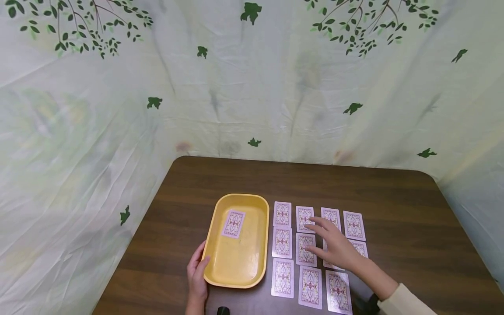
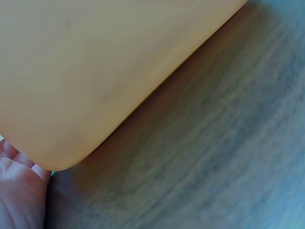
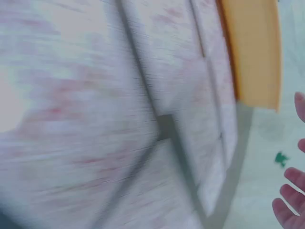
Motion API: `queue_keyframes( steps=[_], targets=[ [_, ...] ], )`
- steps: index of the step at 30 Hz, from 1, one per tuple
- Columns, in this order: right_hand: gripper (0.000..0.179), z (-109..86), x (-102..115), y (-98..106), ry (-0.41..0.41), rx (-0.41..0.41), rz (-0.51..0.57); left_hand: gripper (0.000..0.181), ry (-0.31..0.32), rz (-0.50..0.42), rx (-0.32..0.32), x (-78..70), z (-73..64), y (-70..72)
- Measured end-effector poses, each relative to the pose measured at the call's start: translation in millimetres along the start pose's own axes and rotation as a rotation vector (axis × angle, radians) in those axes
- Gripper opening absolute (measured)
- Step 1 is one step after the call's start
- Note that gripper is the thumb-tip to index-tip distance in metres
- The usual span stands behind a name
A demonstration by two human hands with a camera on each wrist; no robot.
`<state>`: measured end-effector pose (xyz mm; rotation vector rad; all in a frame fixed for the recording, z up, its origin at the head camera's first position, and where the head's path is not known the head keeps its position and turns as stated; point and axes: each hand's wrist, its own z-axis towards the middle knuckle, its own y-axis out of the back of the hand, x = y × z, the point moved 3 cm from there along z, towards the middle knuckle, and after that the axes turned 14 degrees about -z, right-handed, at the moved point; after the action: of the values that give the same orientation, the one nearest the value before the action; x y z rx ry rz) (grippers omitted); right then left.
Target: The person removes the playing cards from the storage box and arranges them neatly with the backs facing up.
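Note:
My left hand grips the lower left rim of a yellow tray, thumb at the rim and fingers along its outer side. In the left wrist view that hand is at the corner of the tray. One patterned playing card lies back up inside the tray. Over the rows of cards to the right hovers my right hand, fingers spread and holding nothing. It partly hides the cards beneath it. The right wrist view shows its fingertips apart from the blurred cards.
Several back-up cards, such as the near one and the far right one, lie in rows on the brown wooden table. A black object shows at the bottom edge. Leaf-printed cloth hangs behind the table.

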<state>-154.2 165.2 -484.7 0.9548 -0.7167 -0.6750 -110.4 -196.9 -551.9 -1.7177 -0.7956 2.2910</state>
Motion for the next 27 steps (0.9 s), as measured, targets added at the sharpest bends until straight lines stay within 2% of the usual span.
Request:
queue_keyframes(
  steps=[7, 13, 16, 20, 27],
  targets=[
    [0.049, 67.2, 27, -12, 0.084, 0.052, 0.052, 0.036, 0.009, 0.003, -0.01, 1.6, 0.0, 0.4],
    [0.047, 108.6, 61, -34, 0.177, 0.063, 0.093, 0.036, -0.006, -0.009, 0.002, 1.5, -0.3, -0.7],
    [0.046, 122.9, 77, -47, 0.253, 0.075, 0.105, 0.035, -0.017, -0.016, 0.012, 1.0, -0.4, -0.8],
    [0.045, 136.2, 96, -66, 0.333, 0.146, 0.079, 0.035, -0.02, -0.024, 0.02, 0.7, -0.5, -0.8],
    [0.046, 153.1, 116, -92, 0.329, 0.319, -0.032, 0.036, -0.003, -0.021, 0.022, 1.0, -0.2, -1.2]
  ],
)
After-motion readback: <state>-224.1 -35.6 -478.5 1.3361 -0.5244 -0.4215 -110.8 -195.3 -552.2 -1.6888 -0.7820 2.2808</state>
